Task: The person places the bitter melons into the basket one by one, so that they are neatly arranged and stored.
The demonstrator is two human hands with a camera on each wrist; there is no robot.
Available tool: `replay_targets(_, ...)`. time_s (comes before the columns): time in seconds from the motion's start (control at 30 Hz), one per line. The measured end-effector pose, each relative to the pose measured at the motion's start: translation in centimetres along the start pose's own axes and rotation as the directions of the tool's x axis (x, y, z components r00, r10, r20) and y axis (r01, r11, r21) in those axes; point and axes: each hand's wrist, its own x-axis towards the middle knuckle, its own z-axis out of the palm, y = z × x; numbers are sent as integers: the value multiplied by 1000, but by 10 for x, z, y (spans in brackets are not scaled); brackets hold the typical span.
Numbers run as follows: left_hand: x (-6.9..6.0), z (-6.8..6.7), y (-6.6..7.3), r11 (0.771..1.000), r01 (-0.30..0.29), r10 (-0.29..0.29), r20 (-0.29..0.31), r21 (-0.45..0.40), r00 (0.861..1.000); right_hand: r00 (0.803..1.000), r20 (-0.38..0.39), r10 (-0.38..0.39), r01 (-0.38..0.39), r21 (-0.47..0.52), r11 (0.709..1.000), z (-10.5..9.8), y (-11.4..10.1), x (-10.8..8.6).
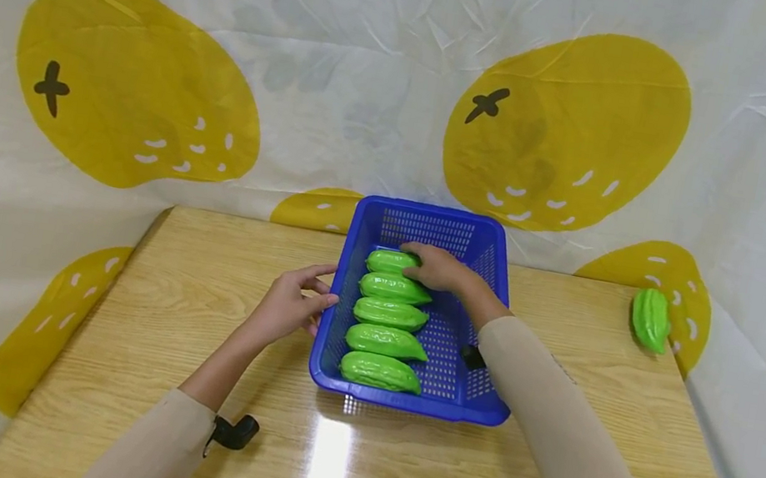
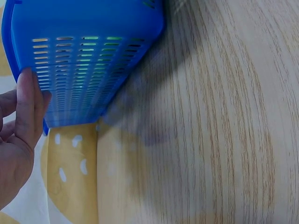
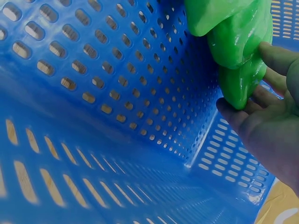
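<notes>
A row of green bitter melons point(image 1: 390, 313) lies along the left half of a blue plastic basket point(image 1: 405, 402). My right hand point(image 1: 440, 269) reaches inside and grips the pointed end of the farthest bitter melon point(image 1: 390, 261). In the right wrist view, the thumb and fingers are around the green tip point(image 3: 236, 88). My left hand point(image 1: 290, 301) touches the basket's left side, its thumb at the rim. The left wrist view shows its fingers point(image 2: 28, 105) against the perforated outer wall point(image 2: 77, 74).
Another bitter melon point(image 1: 651, 319) lies at the table's far right corner. The wooden table point(image 1: 190, 300) meets a fruit-print curtain point(image 1: 346, 97) at the back and sides. A black wrist camera point(image 1: 235, 431) is strapped to the left sleeve.
</notes>
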Motion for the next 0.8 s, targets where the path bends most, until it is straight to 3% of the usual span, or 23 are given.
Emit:
replay_targets(0.5, 3, 1, -1, 1000, 1, -1, 8, -6, 1000, 998, -43, -38, 41, 56, 998, -9, -1, -5)
replay_targets(0.8, 4, 0, 0, 1000, 7, -7, 12, -1, 1000, 998, -63, -26, 32, 93, 995, -29, -4, -18)
